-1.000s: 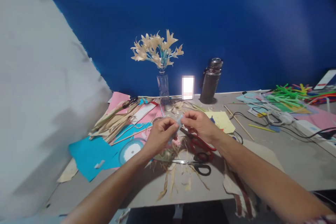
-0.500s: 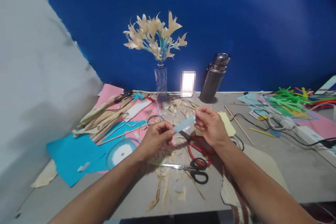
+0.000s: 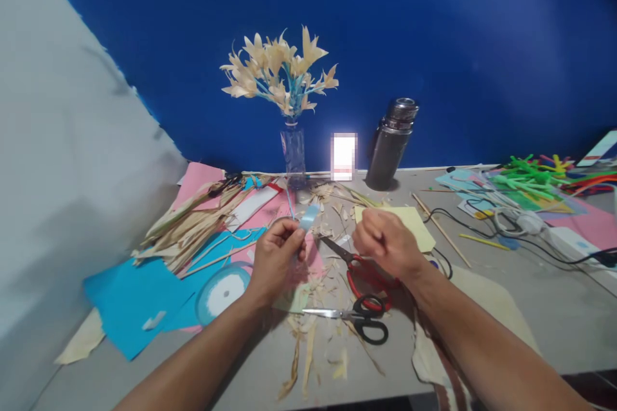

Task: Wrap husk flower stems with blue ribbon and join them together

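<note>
Between the thumb and fingers of my left hand [image 3: 279, 255] is a short piece of light blue ribbon [image 3: 309, 218], its free end pointing up. My right hand [image 3: 385, 241] is apart from it, fingers curled closed; whatever they may hold is hidden. Below my right hand lie red-handled scissors [image 3: 355, 270], partly covered by it. Nearer to me are black-handled scissors [image 3: 364, 318] with their blades pointing left. A spool of light blue ribbon [image 3: 223, 293] lies flat beside my left forearm.
Cream husk flowers [image 3: 282, 67] stand in a clear bottle [image 3: 294, 157] at the back, near a dark thermos [image 3: 391, 148]. Dried husks [image 3: 193, 225] and blue paper [image 3: 130, 302] lie left. Cables, a power strip [image 3: 576, 247] and green pipe cleaners [image 3: 530, 176] are at right. Husk scraps litter the middle.
My right hand has let go of the ribbon's end and curled closed. The ribbon, earlier stretched between both hands, now sticks up from my left hand, which has shifted slightly left.
</note>
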Tool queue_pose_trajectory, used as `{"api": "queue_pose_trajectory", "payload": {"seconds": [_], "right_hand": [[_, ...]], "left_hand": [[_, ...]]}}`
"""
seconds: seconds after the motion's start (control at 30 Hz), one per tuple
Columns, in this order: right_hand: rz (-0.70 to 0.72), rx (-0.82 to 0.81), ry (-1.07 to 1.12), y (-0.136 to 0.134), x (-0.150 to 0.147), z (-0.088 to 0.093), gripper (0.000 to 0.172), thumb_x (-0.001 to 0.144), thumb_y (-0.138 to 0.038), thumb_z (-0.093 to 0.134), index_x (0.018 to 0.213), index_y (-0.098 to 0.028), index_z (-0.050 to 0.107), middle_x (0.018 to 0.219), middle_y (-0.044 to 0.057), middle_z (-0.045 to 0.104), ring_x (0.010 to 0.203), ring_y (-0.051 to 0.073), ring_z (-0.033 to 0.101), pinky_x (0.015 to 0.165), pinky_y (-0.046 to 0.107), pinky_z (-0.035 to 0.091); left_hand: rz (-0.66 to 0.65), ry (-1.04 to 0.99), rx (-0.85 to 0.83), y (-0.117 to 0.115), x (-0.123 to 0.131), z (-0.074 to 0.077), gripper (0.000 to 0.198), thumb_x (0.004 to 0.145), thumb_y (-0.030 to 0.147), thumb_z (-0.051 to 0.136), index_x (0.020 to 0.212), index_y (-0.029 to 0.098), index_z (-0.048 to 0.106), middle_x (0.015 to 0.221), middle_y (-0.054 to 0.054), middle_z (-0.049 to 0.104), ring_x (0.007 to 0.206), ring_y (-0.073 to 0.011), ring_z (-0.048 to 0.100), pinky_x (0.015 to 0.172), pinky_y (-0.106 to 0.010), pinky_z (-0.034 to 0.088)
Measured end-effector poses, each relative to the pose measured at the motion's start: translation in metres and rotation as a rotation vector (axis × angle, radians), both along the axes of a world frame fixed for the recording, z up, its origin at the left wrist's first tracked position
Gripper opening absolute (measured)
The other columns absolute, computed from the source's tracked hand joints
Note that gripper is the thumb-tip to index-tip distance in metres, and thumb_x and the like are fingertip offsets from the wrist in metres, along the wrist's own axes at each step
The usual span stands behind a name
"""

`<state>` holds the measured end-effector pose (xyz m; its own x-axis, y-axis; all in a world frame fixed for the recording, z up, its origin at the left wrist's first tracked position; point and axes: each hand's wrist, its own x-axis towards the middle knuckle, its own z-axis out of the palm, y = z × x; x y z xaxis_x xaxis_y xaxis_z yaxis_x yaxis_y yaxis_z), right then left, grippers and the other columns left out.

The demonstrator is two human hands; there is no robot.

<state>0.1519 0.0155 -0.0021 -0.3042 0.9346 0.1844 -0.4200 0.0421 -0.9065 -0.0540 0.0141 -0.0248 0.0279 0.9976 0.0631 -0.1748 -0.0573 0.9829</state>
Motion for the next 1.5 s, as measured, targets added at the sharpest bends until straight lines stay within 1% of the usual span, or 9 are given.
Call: {"api": "queue_pose_trajectory", "payload": {"seconds": [0.1, 0.17, 0.37, 0.63, 0.8, 0.97, 1.17, 1.37, 1.5], "right_hand": [[0.148, 0.069, -0.365, -0.006, -0.007, -0.008, 0.018, 0.083, -0.028, 0.066, 0.069, -0.018, 0.063, 0.062, 0.000, 0.066, 0.048, 0.009, 0.049, 0.047, 0.022, 0.036], [0.092, 0.055, -0.491, -0.008, -0.012, -0.012, 0.013, 0.079, -0.023, 0.069, 0.090, -0.018, 0.069, 0.082, 0.002, 0.072, 0.059, 0.011, 0.057, 0.054, 0.022, 0.042], [-0.246, 0.039, -0.608, -0.005, -0.018, -0.014, 0.037, 0.090, -0.046, 0.058, 0.069, -0.016, 0.064, 0.056, -0.001, 0.059, 0.049, 0.010, 0.046, 0.047, 0.022, 0.033], [-0.249, 0.038, -0.724, -0.001, -0.019, -0.018, 0.040, 0.084, -0.048, 0.066, 0.059, -0.018, 0.058, 0.052, -0.002, 0.057, 0.050, 0.012, 0.051, 0.050, 0.023, 0.037], [-0.167, 0.013, -0.689, 0.002, -0.015, -0.020, 0.037, 0.093, -0.045, 0.053, 0.074, -0.016, 0.067, 0.052, -0.002, 0.056, 0.050, 0.012, 0.051, 0.051, 0.022, 0.038], [0.134, -0.156, -0.639, -0.004, -0.012, -0.022, 0.042, 0.089, -0.050, 0.058, 0.068, -0.015, 0.066, 0.049, -0.002, 0.058, 0.039, 0.008, 0.043, 0.041, 0.020, 0.030], [0.378, -0.282, -0.594, -0.014, -0.018, -0.023, 0.033, 0.085, -0.042, 0.064, 0.067, -0.014, 0.067, 0.044, -0.005, 0.054, 0.034, 0.006, 0.039, 0.036, 0.018, 0.025], [0.277, -0.196, -0.562, -0.013, -0.022, -0.027, 0.030, 0.080, -0.040, 0.072, 0.066, -0.015, 0.063, 0.050, -0.004, 0.058, 0.041, 0.006, 0.042, 0.039, 0.017, 0.027], [0.241, -0.255, -0.504, -0.014, -0.025, -0.027, 0.030, 0.081, -0.040, 0.069, 0.065, -0.016, 0.060, 0.046, -0.006, 0.056, 0.037, 0.005, 0.038, 0.037, 0.017, 0.026]], "left_hand": [[0.020, 0.146, 0.139, -0.006, 0.002, -0.001, 0.012, 0.085, 0.028, 0.066, 0.080, 0.019, 0.059, 0.062, 0.004, 0.056, 0.053, -0.0098, 0.054, 0.054, -0.023, 0.044], [0.050, 0.295, 0.253, -0.010, 0.003, -0.003, 0.008, 0.088, 0.026, 0.062, 0.084, 0.019, 0.061, 0.064, 0.003, 0.057, 0.055, -0.0107, 0.054, 0.055, -0.024, 0.044], [0.092, 0.813, 0.705, -0.010, 0.001, -0.011, 0.013, 0.091, 0.015, 0.051, 0.088, 0.020, 0.063, 0.079, -0.004, 0.065, 0.072, -0.0159, 0.059, 0.066, -0.027, 0.044], [0.023, 1.236, 0.683, -0.019, 0.004, -0.019, 0.014, 0.087, 0.019, 0.055, 0.091, 0.023, 0.068, 0.087, -0.007, 0.069, 0.070, -0.0196, 0.059, 0.059, -0.029, 0.037], [-0.054, 0.836, 0.486, -0.021, 0.012, -0.009, 0.012, 0.086, 0.029, 0.062, 0.094, 0.023, 0.069, 0.096, -0.008, 0.069, 0.086, -0.0222, 0.062, 0.073, -0.030, 0.045], [-0.091, 0.291, 0.062, -0.012, 0.013, -0.001, 0.017, 0.084, 0.036, 0.065, 0.090, 0.020, 0.067, 0.080, -0.003, 0.067, 0.069, -0.0166, 0.062, 0.063, -0.026, 0.048], [-0.197, 0.196, -0.031, -0.017, 0.019, 0.007, 0.016, 0.073, 0.029, 0.074, 0.072, 0.016, 0.067, 0.070, -0.001, 0.062, 0.052, -0.0102, 0.053, 0.048, -0.022, 0.041], [-0.018, 0.045, -0.201, -0.013, 0.018, 0.006, 0.021, 0.071, 0.030, 0.075, 0.067, 0.018, 0.058, 0.054, 0.006, 0.050, 0.044, -0.0060, 0.041, 0.043, -0.018, 0.033], [-0.062, -0.156, -0.271, -0.007, 0.015, 0.004, 0.025, 0.069, 0.032, 0.077, 0.070, 0.017, 0.057, 0.057, 0.005, 0.054, 0.048, -0.0079, 0.050, 0.047, -0.019, 0.041]]}}
